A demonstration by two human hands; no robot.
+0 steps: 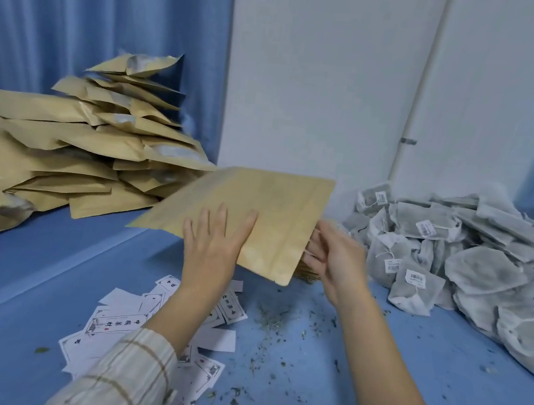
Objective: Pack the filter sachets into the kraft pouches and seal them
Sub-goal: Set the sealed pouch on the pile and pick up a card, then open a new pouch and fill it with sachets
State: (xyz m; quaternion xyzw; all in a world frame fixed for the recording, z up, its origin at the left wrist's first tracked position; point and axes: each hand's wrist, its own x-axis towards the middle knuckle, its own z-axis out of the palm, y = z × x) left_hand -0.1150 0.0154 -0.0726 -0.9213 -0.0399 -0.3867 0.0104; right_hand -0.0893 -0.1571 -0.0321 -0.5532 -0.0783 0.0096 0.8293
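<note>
Pressing flat, the left hand (214, 243) is spreading straight fingers on a kraft pouch (250, 213); the right hand (330, 257) is pinching its open edge beside the sachet heap (479, 255).

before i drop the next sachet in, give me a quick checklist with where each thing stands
1. Kraft pouch held up off the surface: ok.
2. Left hand flat on the pouch face, steadying it: ok.
3. Right hand at the pouch's right edge: ok.
4. Pouch mouth open: cannot tell.
5. Sachet in the right hand: cannot tell.
6. Sachet pile close on the right: ok.
</note>
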